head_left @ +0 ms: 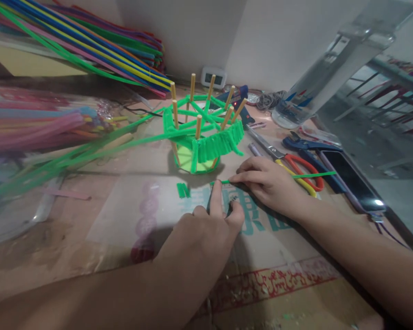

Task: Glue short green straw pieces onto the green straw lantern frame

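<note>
- The right hand pinches a thin green strip with its finger and thumb tips, low down at the desk.
- The left hand has its pointing finger pushed down on the near end of the strip. Its thumb is apart from that finger. I cannot tell if anything is under the thumb.
- The strip runs under the right hand, and its far end sticks out over the handles of the scissors. It could snag there if the right hand pulled it.
- If the left finger pushed too softly, the strip could slip. If the two hands pushed toward each other, it could bend, because it looks soft.
- The small green bits lie just beside the left hand. A bump could scatter them, since they look very light.
- The green basket stands behind the hands. Long green tails hang off to the left, so an arm catching them could tip it.
- The blue glue gun shows a little red light, so it may be hot.
- The basket has straight, round wooden sticks standing up and fuzzy green strips around them, packed like a little fence in front. Its bottom is flat and yellow-green.
- The scissors have shiny blades and smooth red and yellow loops.
</note>
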`<state>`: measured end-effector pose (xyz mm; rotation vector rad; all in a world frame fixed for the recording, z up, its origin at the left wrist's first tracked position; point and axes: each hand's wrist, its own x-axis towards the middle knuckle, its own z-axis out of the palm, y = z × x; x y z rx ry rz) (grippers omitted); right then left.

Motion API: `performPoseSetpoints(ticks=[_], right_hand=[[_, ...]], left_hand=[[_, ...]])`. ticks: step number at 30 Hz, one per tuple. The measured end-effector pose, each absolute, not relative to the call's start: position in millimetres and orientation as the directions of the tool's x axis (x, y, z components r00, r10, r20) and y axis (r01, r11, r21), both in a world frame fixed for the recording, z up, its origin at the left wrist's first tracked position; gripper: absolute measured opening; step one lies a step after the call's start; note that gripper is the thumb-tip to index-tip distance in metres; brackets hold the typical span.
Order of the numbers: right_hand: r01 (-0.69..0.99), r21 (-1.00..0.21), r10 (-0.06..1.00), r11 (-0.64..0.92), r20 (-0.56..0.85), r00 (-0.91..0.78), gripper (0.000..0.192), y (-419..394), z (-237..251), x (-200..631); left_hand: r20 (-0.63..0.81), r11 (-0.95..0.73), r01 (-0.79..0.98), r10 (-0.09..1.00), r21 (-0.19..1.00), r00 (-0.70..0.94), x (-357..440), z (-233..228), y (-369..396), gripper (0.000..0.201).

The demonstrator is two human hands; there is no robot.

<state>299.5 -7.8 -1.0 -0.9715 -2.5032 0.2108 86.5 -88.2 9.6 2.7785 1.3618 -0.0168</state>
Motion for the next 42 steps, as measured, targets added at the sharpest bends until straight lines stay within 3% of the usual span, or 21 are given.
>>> performPoseSetpoints(ticks=[5, 26, 32, 42], right_hand=[[0.599, -0.288, 0.664, 0.747, 0.349, -0.661, 0.026, -7, -1, 300], [0.581, -0.26, 0.634, 0.771, 0.398, -0.663, 0.027, -7, -1, 299], [0.579, -0.247, 0.627, 0.777, 0.393, -0.673, 0.028, -5, -1, 301], [0.601, -0.286, 0.663, 0.746, 0.236, -0.711, 0.018, -8, 15, 294]], left_hand=[[0.0, -0.618, 0.785, 0.785, -0.038, 0.619, 86, 8, -89, 0.053], [-0.043, -0.614, 0.789, 0.789, -0.024, 0.613, 86, 15, -89, 0.048], [0.001, -0.611, 0.792, 0.792, -0.01, 0.611, 87, 13, -88, 0.046], [0.041, -0.598, 0.796, 0.797, -0.097, 0.603, 89, 2, -89, 0.046]])
